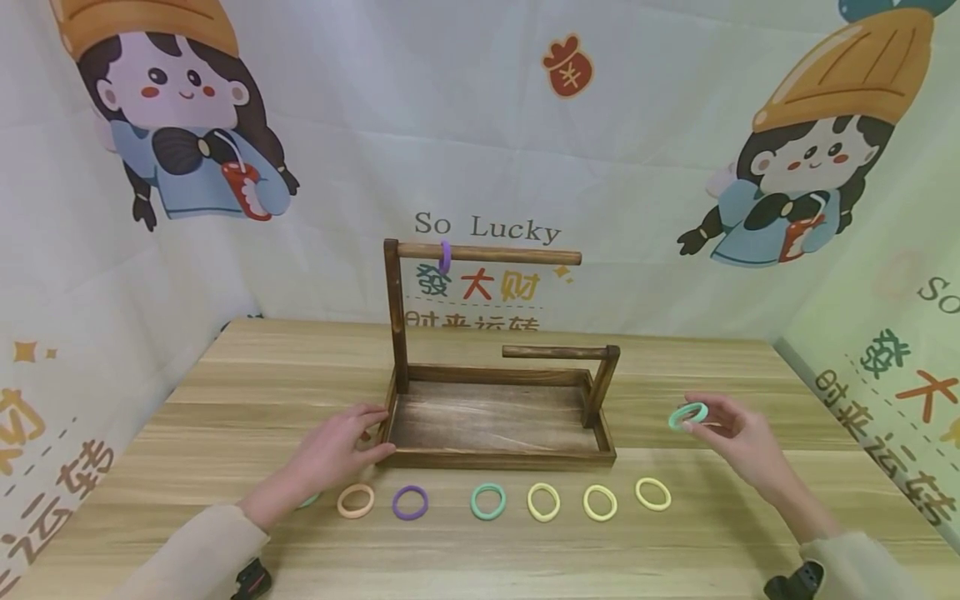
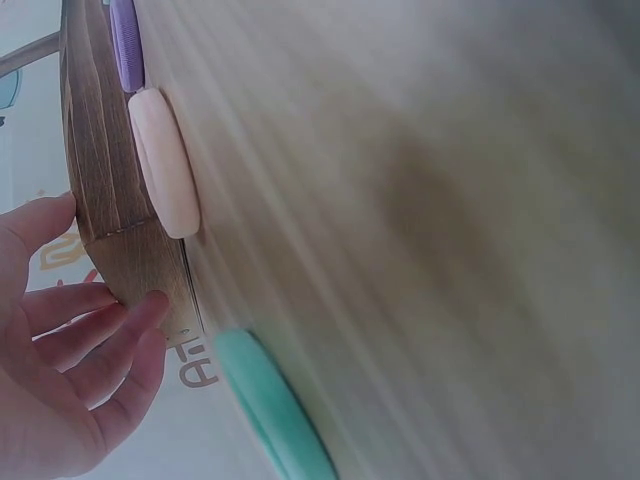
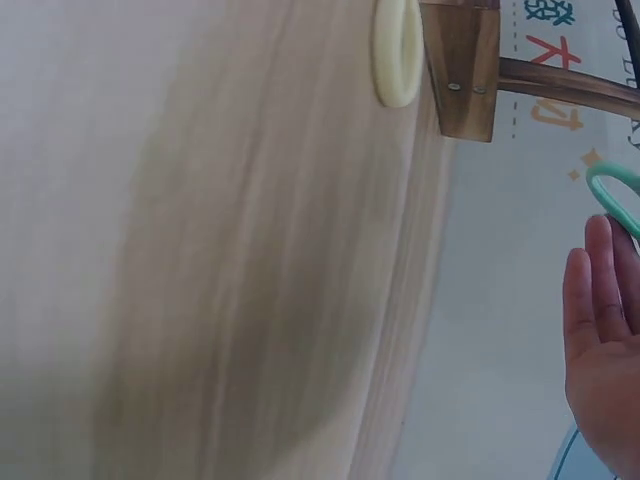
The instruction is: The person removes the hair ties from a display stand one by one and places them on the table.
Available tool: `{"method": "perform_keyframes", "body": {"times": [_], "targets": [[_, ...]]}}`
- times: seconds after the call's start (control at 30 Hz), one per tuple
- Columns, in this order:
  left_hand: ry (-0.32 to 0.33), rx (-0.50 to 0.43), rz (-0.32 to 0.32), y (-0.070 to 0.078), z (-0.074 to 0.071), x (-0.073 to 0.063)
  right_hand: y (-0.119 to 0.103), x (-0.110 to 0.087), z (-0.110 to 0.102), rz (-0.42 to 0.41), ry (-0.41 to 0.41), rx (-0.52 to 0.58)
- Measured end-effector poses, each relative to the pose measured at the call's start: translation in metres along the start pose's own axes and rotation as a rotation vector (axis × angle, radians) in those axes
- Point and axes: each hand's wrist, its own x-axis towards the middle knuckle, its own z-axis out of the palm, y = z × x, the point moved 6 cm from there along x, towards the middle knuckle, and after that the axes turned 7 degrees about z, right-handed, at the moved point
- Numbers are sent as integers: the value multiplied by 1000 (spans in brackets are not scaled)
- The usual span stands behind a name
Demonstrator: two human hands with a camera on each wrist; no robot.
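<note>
My right hand (image 1: 738, 433) pinches a green ring (image 1: 687, 415), like a hair tie, raised to the right of a brown wooden stand. Thumb and fingers of my left hand (image 1: 341, 446) hold the front left corner of the stand's tray (image 1: 495, 457). In the left wrist view, the left thumb (image 2: 45, 222) lies against the tray's front side and the other fingers against its end. A purple ring (image 1: 446, 257) hangs on the stand's upper bar (image 1: 510, 253). Another, lower bar (image 1: 555, 352) points left from the right post.
Before the tray lie an orange ring (image 1: 356, 501), a purple ring (image 1: 410, 502), a green ring (image 1: 488, 501) and several yellow rings (image 1: 543, 502). Another green ring (image 2: 270, 400) is mostly hidden by the left wrist in the head view. A printed cloth (image 1: 360, 150) hangs behind the table.
</note>
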Motion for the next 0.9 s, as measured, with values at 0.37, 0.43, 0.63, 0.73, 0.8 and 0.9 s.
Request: {"method": "perform_keyframes", "body": {"times": [0.37,0.43,0.63,0.73,0.8,0.9], "targets": [[14,2,16,-2,2,0,25,-17,3,120,-161,-67],[15,4,15,-2,2,0,31,-19,3,165,-186,-70],[6,5,5,-1,1,0,42,-24,2,231,-236,-77],[1,-3,-2,-1,0,1,45,-26,2,266,-268,-72],[-1,-4,-6,0,0,1,47,-27,2,280,-293,-68],[-2,-1,-7,0,-1,1,49,-27,3,281,-335,-53]]}}
